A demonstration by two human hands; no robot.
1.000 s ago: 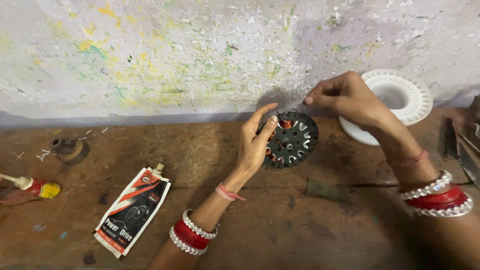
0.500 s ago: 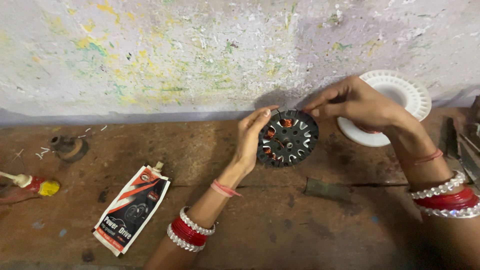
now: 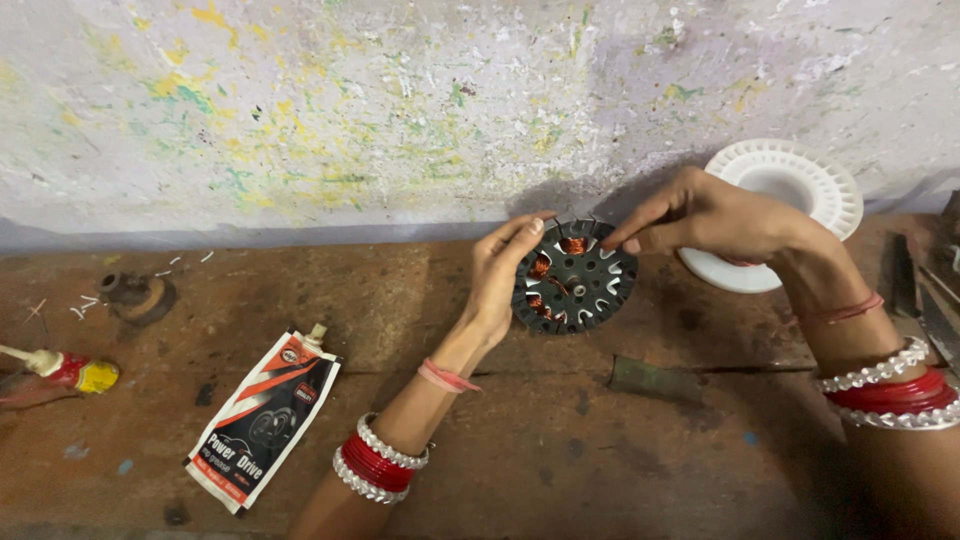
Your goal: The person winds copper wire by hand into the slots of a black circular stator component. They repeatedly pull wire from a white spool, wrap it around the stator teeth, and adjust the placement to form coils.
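A round dark metal stator (image 3: 580, 285) with slots, some wound with copper wire, stands tilted on the brown workbench near the wall. My left hand (image 3: 500, 270) grips its left rim, thumb and fingers wrapped around the edge. My right hand (image 3: 705, 215) reaches in from the right, its pinched fingertips at the stator's upper right rim, apparently on thin copper wire that is too fine to make out. Both wrists wear red and white bangles.
A white plastic spool (image 3: 790, 195) lies behind my right hand. A dark metal bar (image 3: 655, 380) lies below the stator. A red, white and black pouch (image 3: 262, 420) lies at the left, with a small tube (image 3: 60, 372) and a rusty round part (image 3: 135, 295) further left. Metal tools (image 3: 930, 290) sit at the right edge.
My right hand has come down and left from near the spool to the stator's upper rim. My left hand has kept its hold and the stator has turned slightly.
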